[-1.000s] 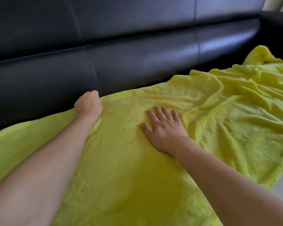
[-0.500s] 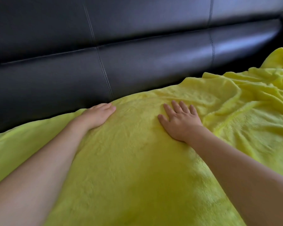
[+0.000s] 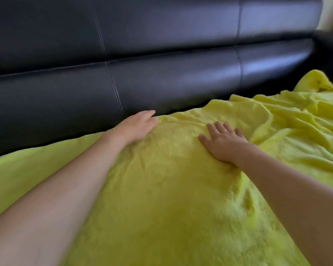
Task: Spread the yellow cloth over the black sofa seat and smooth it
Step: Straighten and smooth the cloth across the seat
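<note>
A fluffy yellow cloth covers the seat of the black sofa, whose seat is hidden under it. The cloth lies fairly flat in the middle and left, and is bunched into folds at the right. My left hand lies flat with straight fingers at the cloth's back edge, against the sofa's backrest. My right hand presses palm-down on the cloth with fingers spread, just left of the wrinkled part.
The black leather backrest runs across the whole top of the view. A black armrest closes off the far right end. A raised corner of the cloth sits beside that armrest.
My left hand went from curled at the back edge to flat, and slid right along the backrest. My right hand stays pressed flat on the cloth.
</note>
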Motion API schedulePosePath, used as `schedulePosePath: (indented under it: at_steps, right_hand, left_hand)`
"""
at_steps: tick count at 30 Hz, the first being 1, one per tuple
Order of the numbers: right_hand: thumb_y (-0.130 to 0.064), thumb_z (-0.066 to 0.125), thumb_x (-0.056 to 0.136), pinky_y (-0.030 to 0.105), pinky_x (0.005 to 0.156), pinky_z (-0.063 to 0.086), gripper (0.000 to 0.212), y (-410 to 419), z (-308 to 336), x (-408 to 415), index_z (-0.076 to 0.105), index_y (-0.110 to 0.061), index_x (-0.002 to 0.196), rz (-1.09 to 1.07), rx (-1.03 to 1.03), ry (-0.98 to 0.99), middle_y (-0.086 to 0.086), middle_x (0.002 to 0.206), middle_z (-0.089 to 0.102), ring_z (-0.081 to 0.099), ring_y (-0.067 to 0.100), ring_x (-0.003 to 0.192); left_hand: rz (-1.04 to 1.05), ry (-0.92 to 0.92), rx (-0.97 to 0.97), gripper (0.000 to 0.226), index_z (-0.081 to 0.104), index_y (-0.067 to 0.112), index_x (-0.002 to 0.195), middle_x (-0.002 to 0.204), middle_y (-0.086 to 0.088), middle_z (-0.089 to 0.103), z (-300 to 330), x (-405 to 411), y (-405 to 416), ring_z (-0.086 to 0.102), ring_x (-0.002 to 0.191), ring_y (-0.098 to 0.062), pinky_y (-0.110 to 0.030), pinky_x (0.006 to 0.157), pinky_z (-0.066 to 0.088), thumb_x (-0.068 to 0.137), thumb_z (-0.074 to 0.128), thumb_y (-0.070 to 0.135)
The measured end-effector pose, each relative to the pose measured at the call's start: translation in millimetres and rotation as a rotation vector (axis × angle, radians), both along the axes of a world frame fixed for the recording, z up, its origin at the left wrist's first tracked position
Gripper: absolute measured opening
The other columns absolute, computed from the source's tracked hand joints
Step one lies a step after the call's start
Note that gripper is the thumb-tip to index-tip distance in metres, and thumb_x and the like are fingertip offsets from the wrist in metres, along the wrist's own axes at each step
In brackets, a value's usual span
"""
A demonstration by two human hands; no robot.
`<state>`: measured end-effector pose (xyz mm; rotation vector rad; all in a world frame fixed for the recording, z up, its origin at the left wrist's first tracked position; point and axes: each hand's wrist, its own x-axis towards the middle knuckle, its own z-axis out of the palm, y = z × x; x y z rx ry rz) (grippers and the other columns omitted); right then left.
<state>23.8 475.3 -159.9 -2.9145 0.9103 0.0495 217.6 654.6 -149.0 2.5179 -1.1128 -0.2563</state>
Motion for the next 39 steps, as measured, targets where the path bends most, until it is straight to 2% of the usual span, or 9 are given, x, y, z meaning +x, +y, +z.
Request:
schedulePosePath:
  at_steps: [4,7,11,14,16,19,25,31,39]
  right_hand:
    - [-0.068,0.011,0.093,0.049,0.120,-0.002,0.073,-5.5,-12.4,0.9,0.003,-0.030,0.155,-0.022,0.018,-0.003,-0.001,0.163,-0.002,-0.003,0.024,0.150]
    - [-0.070,0.011,0.092,0.049,0.120,-0.001,0.074,-9.3,-10.2,1.5,0.003,-0.031,0.155,-0.037,0.015,0.016,-0.001,0.163,-0.002,-0.003,0.025,0.150]
    - [-0.068,0.011,0.093,0.048,0.120,-0.003,0.074,-7.5,-10.4,1.6,0.005,-0.030,0.155,-0.024,0.052,0.011,0.000,0.163,-0.002,-0.003,0.024,0.150]
    - [-0.057,0.017,0.098,0.050,0.119,-0.002,0.065,-13.8,3.5,-5.9,0.023,-0.023,0.153,-0.056,0.035,-0.201,0.005,0.163,0.009,0.005,0.023,0.149]
    - [-0.050,0.022,0.100,0.049,0.119,-0.002,0.059,-22.0,11.8,-20.9,0.030,-0.020,0.150,-0.083,-0.076,-0.373,0.006,0.161,0.015,0.008,0.023,0.149]
    - [-0.055,0.018,0.099,0.048,0.118,-0.009,0.063,-40.5,7.5,-59.9,0.020,-0.024,0.153,-0.118,-0.168,-0.330,0.004,0.163,0.007,0.000,0.022,0.150]
    - [-0.063,0.011,0.095,0.046,0.119,-0.007,0.070,-68.0,-17.5,-96.6,-0.002,-0.030,0.155,-0.291,0.077,-0.297,-0.002,0.162,-0.013,-0.010,0.019,0.149]
    - [-0.071,0.003,0.090,0.042,0.117,-0.018,0.082,-66.0,-17.9,-139.0,-0.017,-0.024,0.153,-0.268,-0.059,-0.331,-0.001,0.159,-0.026,-0.022,0.016,0.146]
    - [-0.068,0.004,0.091,0.042,0.120,-0.010,0.081,-69.1,-20.0,-160.2,-0.003,-0.020,0.156,-0.287,0.060,-0.223,0.001,0.163,-0.012,-0.011,0.017,0.149]
  left_hand:
    - [-0.075,0.022,0.259,0.063,0.022,0.022,0.154,0.161,0.008,0.014,-11.0,-2.3,-43.9,0.012,0.149,-0.014,-0.033,0.121,0.008,0.101,0.023,0.056]
    - [-0.030,0.000,0.124,0.053,0.046,0.019,0.142,0.152,-0.001,0.038,-4.3,-9.3,-65.6,0.033,0.141,-0.022,-0.036,0.115,0.025,0.102,0.027,0.048]
    - [-0.176,-0.012,0.241,0.054,0.022,0.019,0.154,0.162,0.003,0.013,-10.0,-15.6,-86.1,0.011,0.149,-0.013,-0.029,0.120,0.006,0.105,0.023,0.041]
    - [-0.132,-0.079,0.113,0.050,0.036,0.021,0.150,0.158,0.004,0.026,-4.1,-19.7,-100.4,0.026,0.144,-0.018,-0.034,0.117,0.022,0.103,0.029,0.037]
    - [-0.227,-0.051,0.091,0.052,0.026,0.022,0.153,0.161,0.007,0.016,-10.3,-27.8,-107.4,0.013,0.147,-0.010,-0.029,0.120,0.010,0.104,0.027,0.039]
    - [-0.233,0.002,0.247,0.061,0.012,0.024,0.156,0.163,0.009,0.002,-12.5,-33.2,-121.3,0.001,0.148,-0.007,-0.028,0.119,-0.002,0.103,0.020,0.051]
    - [-0.327,-0.145,0.178,0.070,0.008,0.033,0.155,0.163,0.011,0.000,-15.5,-96.4,-146.5,-0.001,0.149,-0.010,-0.039,0.121,0.000,0.095,0.018,0.067]
    - [-0.204,-0.159,0.148,0.068,0.013,0.029,0.155,0.163,0.009,0.002,-4.8,-110.5,-158.5,0.003,0.149,-0.012,-0.051,0.119,0.002,0.096,0.019,0.064]
    - [-0.187,-0.237,0.178,0.064,0.015,0.032,0.154,0.163,0.007,0.008,-17.9,-134.0,-162.5,0.009,0.149,-0.016,-0.052,0.119,0.004,0.097,0.019,0.061]
